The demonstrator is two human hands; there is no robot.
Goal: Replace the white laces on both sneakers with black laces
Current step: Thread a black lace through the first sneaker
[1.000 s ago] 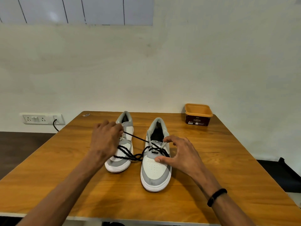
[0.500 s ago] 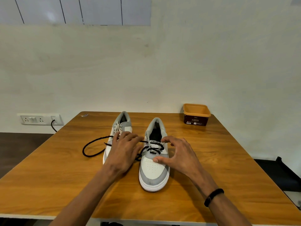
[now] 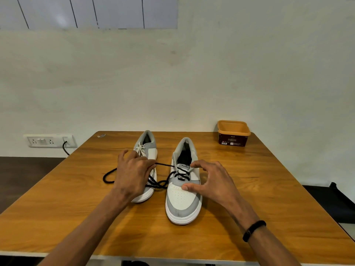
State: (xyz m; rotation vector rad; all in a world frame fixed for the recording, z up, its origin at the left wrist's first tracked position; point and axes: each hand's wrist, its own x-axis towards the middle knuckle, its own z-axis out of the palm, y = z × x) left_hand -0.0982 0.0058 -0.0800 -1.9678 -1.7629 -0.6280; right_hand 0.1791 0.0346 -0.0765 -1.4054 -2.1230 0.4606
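Now the left hand [image 3: 134,175], pinching the black lace [image 3: 165,165], has drawn it taut leftward from the right sneaker [image 3: 183,196], so another eyelet seems threaded; the right hand [image 3: 209,181] steadies that sneaker, fingers spread. White laces [image 3: 140,150] remain on the left sneaker [image 3: 148,150], mid-desk [image 3: 249,189].

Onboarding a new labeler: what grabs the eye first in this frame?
Two grey-and-white sneakers mid-table: the right sneaker half threaded with the black lace, the left sneaker showing white laces. The left hand pinches the lace taut; the right hand steadies the right sneaker. An orange tub sits far right.
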